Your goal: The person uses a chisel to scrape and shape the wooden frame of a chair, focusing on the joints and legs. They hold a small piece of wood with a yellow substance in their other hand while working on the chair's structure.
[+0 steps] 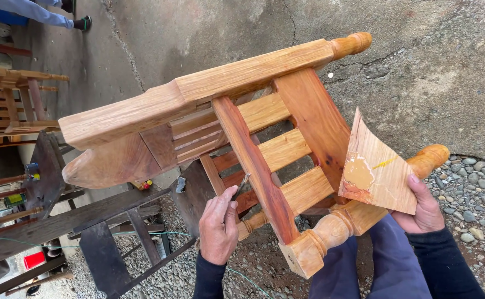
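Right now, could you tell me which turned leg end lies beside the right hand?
The lower turned leg end, just above the right hand; the other knob points away at top.

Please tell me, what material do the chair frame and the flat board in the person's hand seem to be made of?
Chair frame: solid wood, orange-brown with clear grain and turned legs; it looks smoothed, perhaps oiled. Flat board, in the right hand: the same kind of wood, with a paler patch, possibly filler or glue.

a green-and-yellow can (13,199) lies far left on the dark wooden frame (48,177); a red cup (34,259) below it.
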